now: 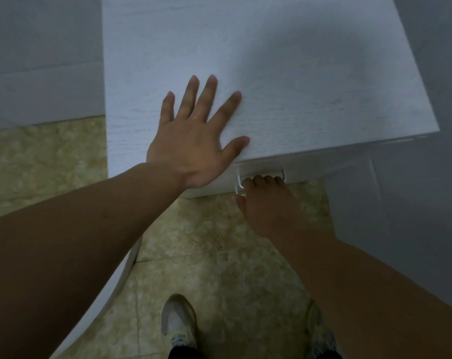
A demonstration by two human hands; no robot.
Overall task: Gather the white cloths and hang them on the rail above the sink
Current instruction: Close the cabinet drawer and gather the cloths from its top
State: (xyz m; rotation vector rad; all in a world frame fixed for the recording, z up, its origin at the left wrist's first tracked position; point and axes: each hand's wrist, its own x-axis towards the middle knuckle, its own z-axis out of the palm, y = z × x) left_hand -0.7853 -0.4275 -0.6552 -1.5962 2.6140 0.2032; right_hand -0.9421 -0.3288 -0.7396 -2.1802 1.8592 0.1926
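I look down on a white wood-grain cabinet top (pixel 284 73). My left hand (pixel 193 141) lies flat on its near edge, fingers spread. Below the edge, my right hand (pixel 266 203) curls its fingers around the pale metal drawer handle (pixel 239 181) on the cabinet's front. The drawer front (pixel 297 174) shows as a narrow white strip under the top. No white cloth, rail or sink is in view.
Beige mottled floor tiles (pixel 219 255) run under me, with my two shoes (pixel 178 320) at the bottom. A grey-white wall or panel (pixel 38 60) stands left of the cabinet, another white unit (pixel 401 203) on the right. A curved white edge (pixel 116 294) passes under my left forearm.
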